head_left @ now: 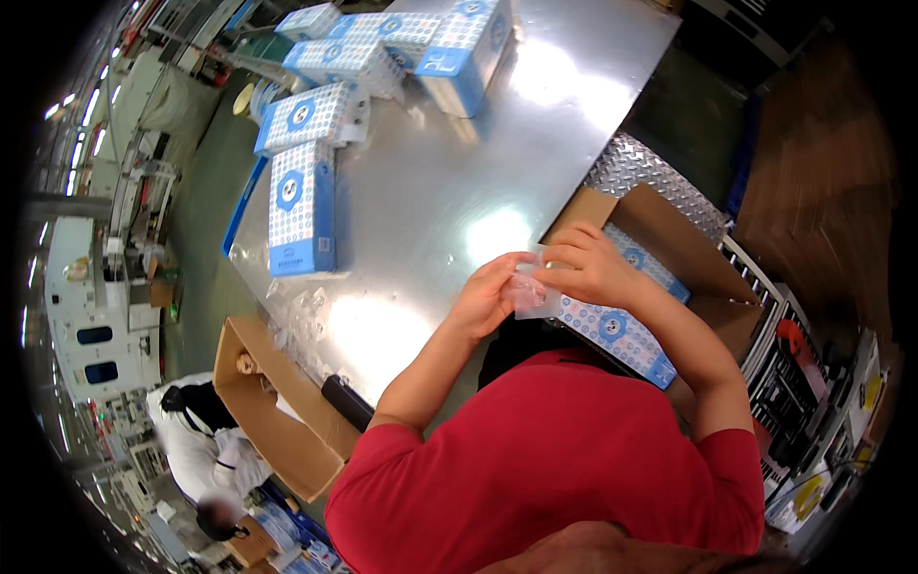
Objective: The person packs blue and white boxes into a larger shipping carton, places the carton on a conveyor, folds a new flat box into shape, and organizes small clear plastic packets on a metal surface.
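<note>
A small piece of clear, crumpled plastic film hangs between my two hands, above the near right edge of the metal table. My left hand pinches its left side with fingers and thumb together. From the right, my right hand grips the film's upper part with bent fingers. Just beneath and right of my right hand stands an open cardboard box. Blue-and-white patterned packs lie inside it, partly hidden by my right hand and forearm.
More blue-and-white packs stand along the table's left and far sides, some in loose clear wrap. Plastic scraps lie at the left edge, near another open carton. A person in white bends beyond it. Stacked brown cardboard rises at right.
</note>
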Motion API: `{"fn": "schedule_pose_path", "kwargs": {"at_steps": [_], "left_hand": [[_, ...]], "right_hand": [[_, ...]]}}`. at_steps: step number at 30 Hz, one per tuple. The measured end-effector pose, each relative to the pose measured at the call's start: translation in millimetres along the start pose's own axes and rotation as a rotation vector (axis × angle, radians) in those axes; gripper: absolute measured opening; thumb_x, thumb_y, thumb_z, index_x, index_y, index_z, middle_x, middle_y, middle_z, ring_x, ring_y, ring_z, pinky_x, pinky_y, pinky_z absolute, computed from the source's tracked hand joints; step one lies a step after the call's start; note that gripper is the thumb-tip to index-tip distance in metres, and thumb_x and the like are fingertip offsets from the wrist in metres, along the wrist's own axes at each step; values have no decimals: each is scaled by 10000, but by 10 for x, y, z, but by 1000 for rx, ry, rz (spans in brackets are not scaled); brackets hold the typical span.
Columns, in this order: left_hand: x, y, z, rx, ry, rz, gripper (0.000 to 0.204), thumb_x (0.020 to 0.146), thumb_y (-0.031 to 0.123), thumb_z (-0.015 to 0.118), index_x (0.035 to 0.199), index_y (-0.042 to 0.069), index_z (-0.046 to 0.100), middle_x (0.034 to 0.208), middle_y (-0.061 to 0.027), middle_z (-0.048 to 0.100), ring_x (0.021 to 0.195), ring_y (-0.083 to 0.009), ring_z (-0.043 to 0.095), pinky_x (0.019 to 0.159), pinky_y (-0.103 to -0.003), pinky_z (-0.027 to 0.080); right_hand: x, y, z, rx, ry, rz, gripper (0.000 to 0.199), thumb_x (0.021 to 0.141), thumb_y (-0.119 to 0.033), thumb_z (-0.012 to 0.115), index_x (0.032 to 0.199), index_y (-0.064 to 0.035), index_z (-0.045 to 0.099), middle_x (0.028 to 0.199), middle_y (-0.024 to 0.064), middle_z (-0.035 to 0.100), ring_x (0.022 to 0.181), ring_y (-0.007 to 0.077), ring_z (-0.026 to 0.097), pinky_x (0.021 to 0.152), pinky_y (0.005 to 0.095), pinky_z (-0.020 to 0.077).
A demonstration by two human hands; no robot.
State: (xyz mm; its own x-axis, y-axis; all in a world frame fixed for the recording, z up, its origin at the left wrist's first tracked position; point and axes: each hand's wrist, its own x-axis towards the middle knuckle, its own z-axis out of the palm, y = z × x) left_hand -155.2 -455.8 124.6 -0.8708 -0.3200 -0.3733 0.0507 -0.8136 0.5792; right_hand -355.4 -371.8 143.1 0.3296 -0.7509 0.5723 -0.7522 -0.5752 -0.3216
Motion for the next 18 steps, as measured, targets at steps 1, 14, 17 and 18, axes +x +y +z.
{"fn": "schedule_pose_path", "kwargs": {"at_steps": [1, 14, 17, 18], "left_hand": [[-14, -81, -51, -25, 17, 3, 334, 987, 257, 350, 1172, 9, 478, 997, -158, 612, 881, -235, 627, 753, -354, 523], [-599, -393, -903, 306, 715, 350, 397, 936, 366, 480, 1158, 37, 489, 851, -117, 599, 717, -193, 566, 662, -287, 474], [-1298, -239, -2223, 963, 1765, 659, 680, 722, 194, 745, 1250, -37, 386, 1203, -192, 412, 1043, -291, 457, 902, -375, 397], [-1511, -225, -2499, 1255, 1975, 532, 803, 681, 263, 781, 1283, -50, 353, 1241, -242, 375, 1102, -319, 444, 938, -386, 380]], "right_hand": [[-14, -41, 17, -21, -22, -25, 189, 692, -147, 587, 875, -146, 635, 943, 5, 589, 864, 181, 541, 790, 314, 396], [-324, -193, 508, 194, 15, 164, 120, 671, -26, 654, 738, -55, 558, 696, 66, 544, 658, 247, 542, 578, 347, 440], [-650, -49, 319, 159, 162, 419, 107, 700, -32, 648, 717, -50, 544, 697, 79, 554, 665, 257, 548, 580, 351, 443], [-762, 27, 198, 120, 166, 467, 106, 706, -32, 646, 715, -49, 542, 694, 81, 553, 669, 260, 549, 582, 352, 445]]}}
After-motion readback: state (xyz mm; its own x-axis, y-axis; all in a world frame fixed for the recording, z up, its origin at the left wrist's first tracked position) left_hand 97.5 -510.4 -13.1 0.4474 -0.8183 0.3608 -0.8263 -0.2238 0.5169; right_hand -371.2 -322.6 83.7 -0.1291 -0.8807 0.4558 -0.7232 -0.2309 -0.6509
